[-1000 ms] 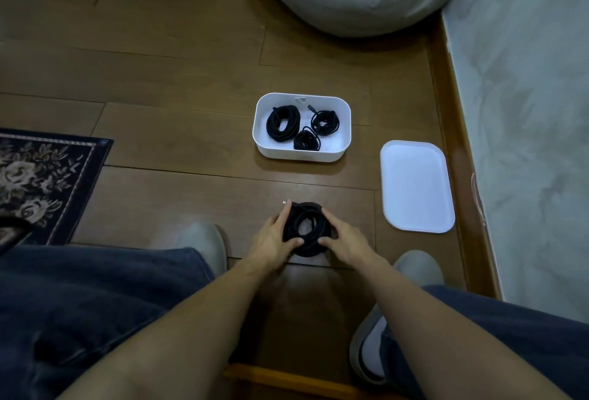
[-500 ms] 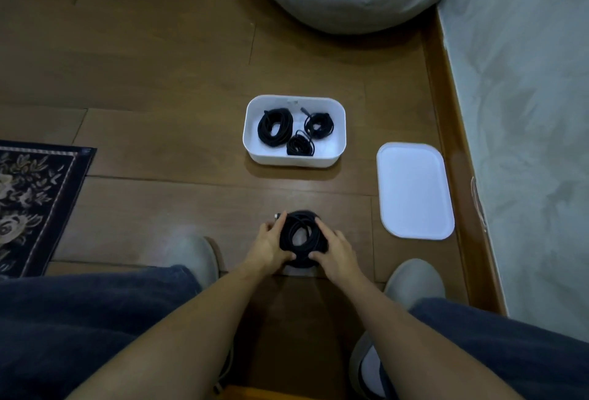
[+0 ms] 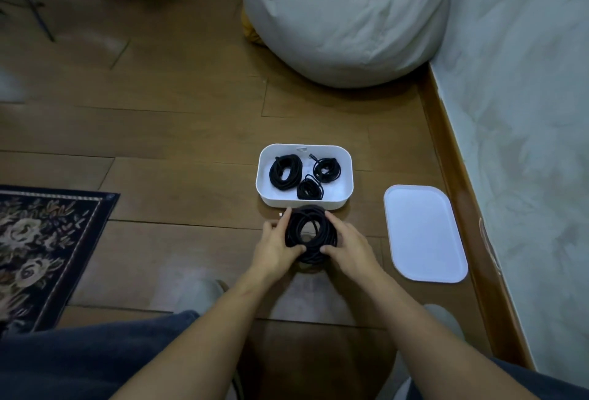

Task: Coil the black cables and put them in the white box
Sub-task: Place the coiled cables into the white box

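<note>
Together, left hand (image 3: 276,245) and right hand (image 3: 345,245) curl their fingers (image 3: 331,219) round the coiled black cable (image 3: 310,233).

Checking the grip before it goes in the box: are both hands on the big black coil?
Touching. The head view shows the left hand gripping the black coil on its left side and the right hand on its right, thumbs on the near rim.

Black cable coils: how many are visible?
4. Three lie in the white box: left coil, right coil, front coil. The fourth coil is held between the left hand and right hand.
</note>
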Demonstrator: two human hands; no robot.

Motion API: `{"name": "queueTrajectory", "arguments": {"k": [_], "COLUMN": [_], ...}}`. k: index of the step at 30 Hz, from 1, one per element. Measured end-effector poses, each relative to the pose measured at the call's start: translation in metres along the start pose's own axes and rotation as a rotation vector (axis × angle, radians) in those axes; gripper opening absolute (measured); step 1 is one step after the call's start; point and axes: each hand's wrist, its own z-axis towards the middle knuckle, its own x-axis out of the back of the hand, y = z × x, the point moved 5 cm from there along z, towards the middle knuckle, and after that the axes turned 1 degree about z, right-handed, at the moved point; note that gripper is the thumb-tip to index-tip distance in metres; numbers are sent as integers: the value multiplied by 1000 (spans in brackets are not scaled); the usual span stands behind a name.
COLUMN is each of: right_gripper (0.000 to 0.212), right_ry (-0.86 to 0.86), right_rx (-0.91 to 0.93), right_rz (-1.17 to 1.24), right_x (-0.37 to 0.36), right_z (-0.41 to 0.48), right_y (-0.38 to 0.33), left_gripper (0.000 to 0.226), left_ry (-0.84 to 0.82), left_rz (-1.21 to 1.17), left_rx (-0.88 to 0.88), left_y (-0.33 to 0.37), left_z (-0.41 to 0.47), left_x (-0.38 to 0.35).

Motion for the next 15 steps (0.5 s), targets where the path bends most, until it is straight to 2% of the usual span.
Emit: {"name": "queueTrajectory", "arguments": {"k": [7, 15], "right_gripper": [81, 79], "right_ry": [77, 24], "right_rx": [62, 48], "right_rz": [40, 39], "right_x": [43, 37], "right_z": [63, 141], "right_y": [-43, -61], "left_gripper": [96, 103], "left_ry": [95, 75], "left_rz": [-26, -69], "left_rx": [-125, -57], "left_y": [40, 27], "left_z": [56, 121], "left_x": [48, 66]}}
